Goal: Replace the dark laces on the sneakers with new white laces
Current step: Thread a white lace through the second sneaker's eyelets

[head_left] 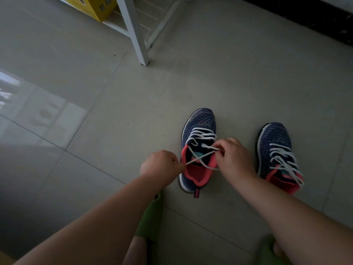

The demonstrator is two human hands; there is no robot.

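Both forearms reach down over the left sneaker on the tiled floor. The right sneaker, laced white, stands just beside it; a white rack stands beyond. The left hand pinches one end of the white lace, pulled taut; the right hand pinches the other at the tongue.

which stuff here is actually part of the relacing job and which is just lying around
Part of the job:
- navy knit sneaker with pink lining being laced
- its flat white lace
- second matching navy sneaker, already white-laced
- left hand and right hand, each pinching a lace end

Lying about:
- yellow cardboard box
- white metal rack
- green slippers
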